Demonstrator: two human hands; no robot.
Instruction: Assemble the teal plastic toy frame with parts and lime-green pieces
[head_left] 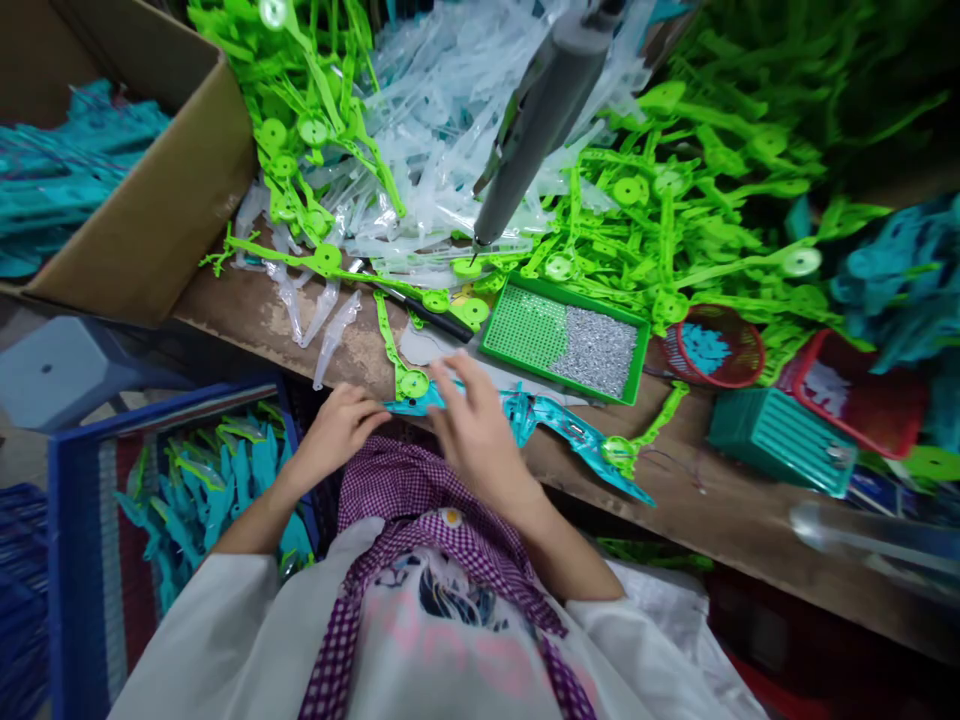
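Note:
A blue plastic bow-shaped part [574,428] lies along the front edge of the bench. Its left end is gripped by my left hand [341,430], with thumb and fingers closed at the tip. Over the middle of the part hovers my right hand [476,425], its fingers apart and a little blurred; nothing shows between them. A green arm with a round disc [411,383] sits at the part's left end, and another green arm [619,452] sits near its right end. My right hand hides some of the part's middle.
A grey electric screwdriver [517,140] hangs over the bench. Behind my hands is a green tray [637,360] of small metal screws. Green parts [720,200] and clear parts [435,120] are heaped behind. A cardboard box [195,180] and a blue crate [67,560] stand left.

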